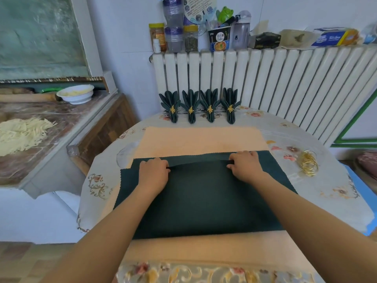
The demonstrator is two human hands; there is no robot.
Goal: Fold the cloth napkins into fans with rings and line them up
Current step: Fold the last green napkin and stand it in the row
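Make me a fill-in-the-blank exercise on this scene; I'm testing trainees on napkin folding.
1. ____ finished fans stand in a row by the radiator.
2. Both hands, left hand and right hand, pinch a fold in the dark green ____.
3. The spare gold rings lie to the ____ of the hands.

Missing words: Four; napkin; right

left hand point(153, 174) fingertips: tucked under the napkin point(200, 197) fold
right hand point(245, 165) fingertips: likewise hidden
gold rings point(308, 163): tangled, count unclear
jar labels: too blurred to read
tablecloth point(326, 193): near edge cut off
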